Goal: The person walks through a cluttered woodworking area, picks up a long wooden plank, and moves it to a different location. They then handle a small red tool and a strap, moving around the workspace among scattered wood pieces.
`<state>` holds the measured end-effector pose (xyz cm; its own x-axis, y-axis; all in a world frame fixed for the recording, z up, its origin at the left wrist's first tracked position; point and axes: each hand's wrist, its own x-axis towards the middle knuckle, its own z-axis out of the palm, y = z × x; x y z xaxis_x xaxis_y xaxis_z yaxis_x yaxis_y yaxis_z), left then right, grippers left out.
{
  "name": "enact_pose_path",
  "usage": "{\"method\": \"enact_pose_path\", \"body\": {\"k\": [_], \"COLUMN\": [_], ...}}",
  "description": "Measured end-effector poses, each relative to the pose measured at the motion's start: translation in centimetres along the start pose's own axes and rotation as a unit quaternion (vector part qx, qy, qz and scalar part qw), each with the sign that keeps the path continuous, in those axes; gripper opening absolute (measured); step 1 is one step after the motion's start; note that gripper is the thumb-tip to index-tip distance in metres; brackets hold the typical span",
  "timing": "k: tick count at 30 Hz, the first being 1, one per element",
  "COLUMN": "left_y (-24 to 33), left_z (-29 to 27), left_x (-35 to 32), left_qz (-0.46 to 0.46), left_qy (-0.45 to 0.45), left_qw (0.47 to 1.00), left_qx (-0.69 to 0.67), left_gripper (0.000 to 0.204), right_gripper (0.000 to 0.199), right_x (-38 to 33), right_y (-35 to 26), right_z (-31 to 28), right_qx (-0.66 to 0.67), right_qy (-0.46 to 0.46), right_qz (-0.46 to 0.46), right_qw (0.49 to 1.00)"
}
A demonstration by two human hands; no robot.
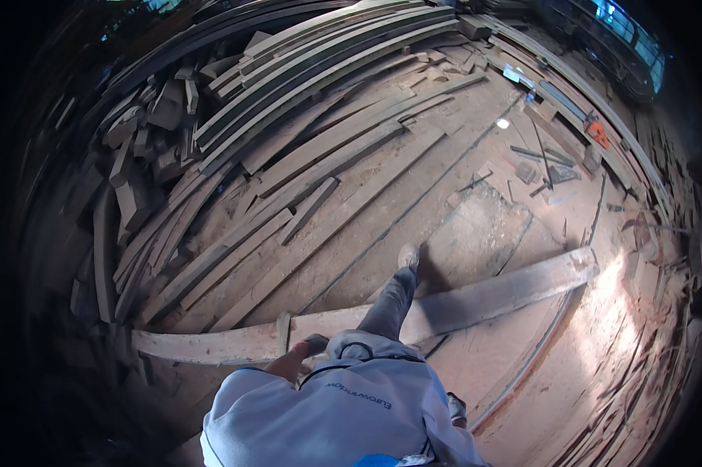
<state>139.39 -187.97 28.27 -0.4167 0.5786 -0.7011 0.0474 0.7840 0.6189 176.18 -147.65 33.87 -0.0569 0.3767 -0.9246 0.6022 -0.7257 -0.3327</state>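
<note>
A long, wide wooden plank [506,300] lies crosswise in front of me, and one of my legs is stretched forward over it. My left hand [314,344], in a dark glove with red at the wrist, is by my waist close to the plank's near side. A short wood strip [284,333] crosses the plank just left of that hand. Low at my right side hangs my right hand [457,406] in a greyish glove, apart from the plank. The fingers of both hands are too small and dark to make out, and I see nothing held.
Stacked long boards [327,66] and a heap of wood offcuts [152,117] fill the far left. Loose planks [351,206] lie along the floor ahead. At the far right are an orange tool [596,132] and dark metal bars [548,159]. Thin strips [639,397] spread at the right.
</note>
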Motion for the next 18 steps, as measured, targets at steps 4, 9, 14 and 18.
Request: {"method": "enact_pose_path", "body": {"k": [4,9,14,18], "left_y": [4.0,12.5,24.1,31.1], "left_z": [-5.4,-15.8,-28.0,-34.4], "left_x": [11.8,25.6,33.5,36.2], "left_qz": [-0.071,0.031,0.026,0.031], "left_qy": [0.025,0.058,0.135,0.181], "left_qw": [0.997,0.987,0.981,0.957], "left_qx": [0.023,0.144,-0.137,-0.224], "left_gripper": [0.021,0.037,0.038,0.039], "right_gripper": [0.039,0.033,0.037,0.041], "right_x": [4.7,7.5,1.2,-1.3], "right_y": [-11.4,-35.1,-60.1,-69.2], "right_z": [2.5,6.9,12.6,15.2], "right_qx": [-0.055,-0.095,-0.134,-0.076], "right_qy": [-0.002,-0.049,-0.039,-0.108], "right_qz": [-0.004,-0.107,-0.371,-0.432], "right_qw": [0.998,0.989,0.918,0.892]}}
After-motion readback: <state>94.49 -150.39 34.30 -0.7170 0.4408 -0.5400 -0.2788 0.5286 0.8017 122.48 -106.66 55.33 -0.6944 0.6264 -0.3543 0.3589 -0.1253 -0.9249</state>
